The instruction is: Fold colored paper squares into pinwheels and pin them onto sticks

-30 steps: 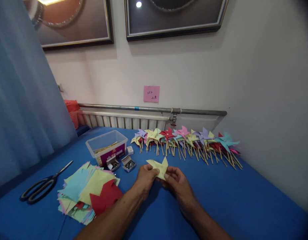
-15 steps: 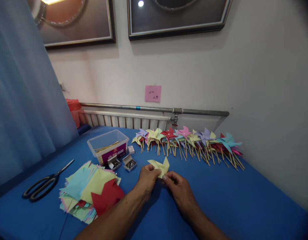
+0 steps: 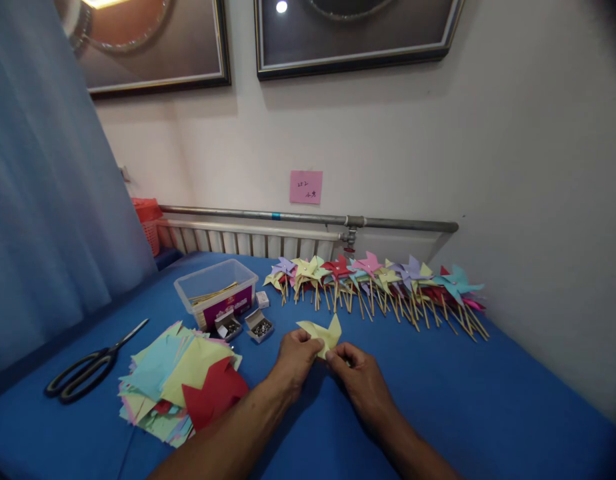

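A pale yellow paper pinwheel (image 3: 330,334), partly folded, is held between both hands above the blue table. My left hand (image 3: 299,357) pinches its left side, the thumb lying over the folded paper. At its lower right edge, my right hand (image 3: 357,373) grips the paper between thumb and fingers. Two points of the pinwheel stick up at the top. Fingers cover its lower part and centre. Left of my hands are two small open boxes of metal pins, the nearer one (image 3: 261,328) and another (image 3: 229,328) beside it.
Cut coloured paper (image 3: 173,373) lies piled at the left, near black-handled scissors (image 3: 91,370). A clear plastic tub (image 3: 241,275) holds wooden sticks. Several pinwheels on sticks (image 3: 368,273) line the table's back, below a pipe (image 3: 308,219) along the wall. A blue curtain (image 3: 53,187) hangs left.
Both hands and the yellow pinwheel have shifted very slightly to the right. The grips look the same, and the other things on the table have not moved.
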`<state>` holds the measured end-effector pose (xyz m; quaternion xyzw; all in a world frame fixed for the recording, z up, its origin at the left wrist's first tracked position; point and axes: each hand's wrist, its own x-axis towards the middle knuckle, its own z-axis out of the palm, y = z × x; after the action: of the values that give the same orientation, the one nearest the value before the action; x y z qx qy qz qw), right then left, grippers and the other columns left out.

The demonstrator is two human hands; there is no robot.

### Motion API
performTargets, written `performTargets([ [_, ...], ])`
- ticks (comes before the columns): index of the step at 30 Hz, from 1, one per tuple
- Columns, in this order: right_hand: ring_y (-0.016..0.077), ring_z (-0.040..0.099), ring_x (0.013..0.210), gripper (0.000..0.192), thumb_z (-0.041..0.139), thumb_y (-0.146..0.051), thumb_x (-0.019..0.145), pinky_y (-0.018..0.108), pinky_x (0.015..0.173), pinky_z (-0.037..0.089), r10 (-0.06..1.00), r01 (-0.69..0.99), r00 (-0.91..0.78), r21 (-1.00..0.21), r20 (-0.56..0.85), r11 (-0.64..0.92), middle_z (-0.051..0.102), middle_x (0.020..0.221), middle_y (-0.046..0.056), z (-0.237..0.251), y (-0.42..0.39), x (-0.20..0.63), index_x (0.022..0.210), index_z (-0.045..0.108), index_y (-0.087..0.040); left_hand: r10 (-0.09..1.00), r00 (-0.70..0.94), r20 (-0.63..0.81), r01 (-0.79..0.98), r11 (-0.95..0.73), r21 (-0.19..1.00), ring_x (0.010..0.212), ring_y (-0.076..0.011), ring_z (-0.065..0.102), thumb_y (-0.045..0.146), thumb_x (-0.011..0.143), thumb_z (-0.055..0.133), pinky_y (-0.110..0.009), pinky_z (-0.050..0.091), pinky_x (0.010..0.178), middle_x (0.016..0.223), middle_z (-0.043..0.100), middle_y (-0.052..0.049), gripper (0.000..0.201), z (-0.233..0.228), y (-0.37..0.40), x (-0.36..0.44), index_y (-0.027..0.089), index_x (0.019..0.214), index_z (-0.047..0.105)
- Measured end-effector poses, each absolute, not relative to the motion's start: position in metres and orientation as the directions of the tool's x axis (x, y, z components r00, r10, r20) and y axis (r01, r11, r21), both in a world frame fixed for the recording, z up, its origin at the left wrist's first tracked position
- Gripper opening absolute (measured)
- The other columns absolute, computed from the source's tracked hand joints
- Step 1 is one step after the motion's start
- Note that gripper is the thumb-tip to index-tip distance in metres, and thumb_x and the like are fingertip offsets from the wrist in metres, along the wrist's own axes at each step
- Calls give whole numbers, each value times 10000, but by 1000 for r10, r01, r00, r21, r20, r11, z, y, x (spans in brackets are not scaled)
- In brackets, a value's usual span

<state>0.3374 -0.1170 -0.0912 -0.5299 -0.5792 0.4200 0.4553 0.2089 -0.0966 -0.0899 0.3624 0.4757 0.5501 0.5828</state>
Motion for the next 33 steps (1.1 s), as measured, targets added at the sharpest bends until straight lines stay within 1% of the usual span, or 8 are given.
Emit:
performTargets([
  [5,110,344,496,274,611,-424,733,250,502,273,996,261,-12,-962,84,85,423,511,-68,-89,-117,338,584,516,-215,985,-65,-160,-286,135,948,439,-72,409,212,568,723,-217,341,471,465,490,47,198,-90,-96,209,160,545,533],
  [10,113,358,513,272,620,-415,723,249,509,288,994,290,1,-951,110,105,426,516,-58,-87,-116,340,576,520,-210,987,-50,-155,-299,133,945,449,-76,419,203,560,715,-217,327,466,477,526,31,150,-90,-96,209,147,563,576],
  [14,111,359,504,263,644,-427,709,247,503,290,996,245,0,-966,88,85,451,515,-55,-86,-117,340,599,560,-204,986,-41,-164,-305,144,941,451,-81,426,218,552,717,-224,323,472,485,533,23,162,-89,-96,208,151,561,569],
  [18,115,408,524,270,700,-451,676,242,513,307,998,143,-39,-988,51,56,532,578,-40,-87,-118,337,724,636,-194,985,-64,-158,-310,131,942,431,-70,373,234,548,714,-228,266,452,464,479,41,201,-88,-96,208,170,545,524],
  [23,108,380,491,248,690,-434,709,240,506,306,998,129,-21,-989,65,67,480,523,-62,-95,-120,334,685,592,-207,984,-71,-161,-295,133,946,425,-60,356,231,542,710,-225,242,440,466,461,48,201,-86,-97,208,171,541,519],
  [28,170,560,605,298,741,-472,684,267,582,434,989,125,90,-987,116,104,623,642,-17,-99,-116,337,766,610,-216,984,-62,-166,-321,138,937,422,-59,378,250,541,738,-218,258,439,473,483,43,210,-86,-97,207,158,562,550],
  [30,210,641,740,383,761,-502,668,301,689,497,990,31,105,-995,98,96,696,789,34,-98,-113,338,878,643,-205,985,-28,-168,-339,149,929,431,-65,412,252,544,742,-218,283,451,498,527,23,200,-86,-97,207,145,584,578],
  [33,230,676,813,481,792,-513,644,336,767,521,999,-143,-19,-989,28,25,726,887,73,-97,-110,340,971,659,-186,986,-1,-166,-338,156,928,446,-78,450,237,547,735,-224,322,474,526,570,1,175,-87,-97,208,132,604,608],
])
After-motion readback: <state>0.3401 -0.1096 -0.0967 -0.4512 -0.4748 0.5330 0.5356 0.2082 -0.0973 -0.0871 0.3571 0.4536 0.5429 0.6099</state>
